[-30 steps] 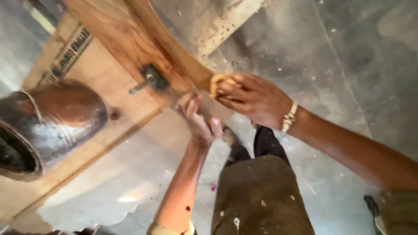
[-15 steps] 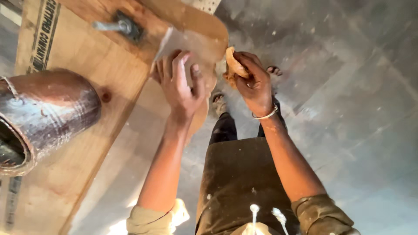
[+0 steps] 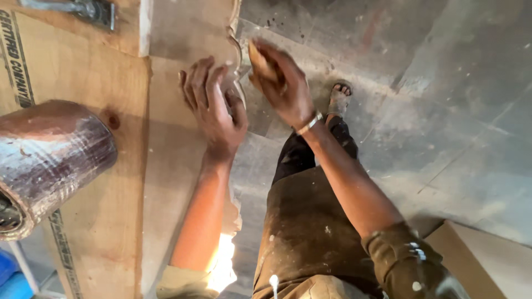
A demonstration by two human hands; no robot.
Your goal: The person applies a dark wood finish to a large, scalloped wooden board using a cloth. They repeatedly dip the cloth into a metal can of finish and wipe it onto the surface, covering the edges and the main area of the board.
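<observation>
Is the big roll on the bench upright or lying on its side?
On its side. The roll lies lengthwise on the wooden board, its open end facing lower left, away from the left hand.

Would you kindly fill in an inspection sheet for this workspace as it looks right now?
Surface: plywood board, bare wood with printed lettering.
Job's things: shaped wooden panel lying on the board; small tan pad at its curved edge.
Clutter: large roll lying on its side; metal clamp at the top.
Hands: left hand flat on the panel; right hand gripping the pad.
Cables: nothing seen.
Surroundings: dusty concrete floor; cardboard at lower right.
</observation>
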